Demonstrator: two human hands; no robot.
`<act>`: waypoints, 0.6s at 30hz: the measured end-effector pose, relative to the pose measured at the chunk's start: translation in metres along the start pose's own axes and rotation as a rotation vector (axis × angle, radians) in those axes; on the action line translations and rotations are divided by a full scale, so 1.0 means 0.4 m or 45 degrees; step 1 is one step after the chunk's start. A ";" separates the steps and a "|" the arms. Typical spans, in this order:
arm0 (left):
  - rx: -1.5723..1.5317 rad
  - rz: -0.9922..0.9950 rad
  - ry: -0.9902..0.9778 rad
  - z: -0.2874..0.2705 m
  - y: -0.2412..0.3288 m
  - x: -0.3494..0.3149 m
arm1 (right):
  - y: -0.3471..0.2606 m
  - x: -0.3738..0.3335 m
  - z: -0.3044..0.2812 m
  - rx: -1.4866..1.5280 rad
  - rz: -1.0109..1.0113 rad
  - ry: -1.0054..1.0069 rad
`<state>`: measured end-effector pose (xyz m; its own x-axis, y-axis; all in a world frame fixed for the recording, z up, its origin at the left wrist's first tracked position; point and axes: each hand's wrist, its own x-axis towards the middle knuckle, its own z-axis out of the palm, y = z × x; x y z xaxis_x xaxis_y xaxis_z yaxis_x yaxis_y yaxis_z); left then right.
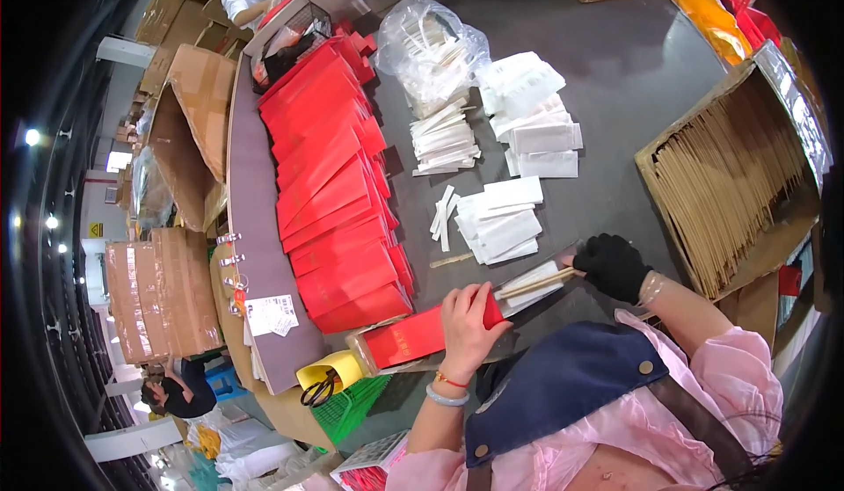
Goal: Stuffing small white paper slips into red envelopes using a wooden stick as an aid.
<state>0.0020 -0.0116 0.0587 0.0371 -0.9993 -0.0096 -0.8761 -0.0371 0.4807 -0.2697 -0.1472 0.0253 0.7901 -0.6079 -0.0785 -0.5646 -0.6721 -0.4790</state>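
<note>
My bare left hand [470, 326] is closed over the right end of a long red paper sleeve [406, 336] at the table's near edge. From the sleeve's end stick out a white paper packet [532, 285] and a pair of thin wooden chopsticks [543, 281]. My right hand [613, 268], in a black glove, pinches the chopsticks' far end; its fingertips are partly hidden. Just beyond my hands lie a pile of white packets [501, 220] and a few narrow white slips [444, 214]. How deep the chopsticks reach inside the sleeve is hidden.
Overlapping red sleeves [334, 201] line the left side. An open carton of tan sticks [734, 183] stands right. A clear plastic bag [431, 47] and more white packets [532, 109] lie farther back. Scissors [318, 387] rest in a yellow holder [345, 367] near left. Co-workers are left.
</note>
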 end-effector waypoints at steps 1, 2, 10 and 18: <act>-0.022 0.019 0.013 0.016 0.005 0.007 | -0.008 0.019 0.025 -0.008 -0.008 -0.005; -0.042 0.040 0.019 0.025 0.014 0.013 | -0.030 0.040 0.055 0.105 -0.162 0.143; 0.035 0.076 0.012 0.052 0.060 0.060 | 0.038 0.026 0.200 0.839 0.338 0.249; 0.129 0.244 -0.307 0.001 0.065 0.098 | -0.104 0.094 -0.019 -0.049 -0.212 0.255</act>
<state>-0.0194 -0.0519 0.0702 -0.2375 -0.9612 -0.1404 -0.8998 0.1633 0.4045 -0.2184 -0.1453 0.0490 0.8119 -0.5569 0.1753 -0.4426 -0.7830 -0.4371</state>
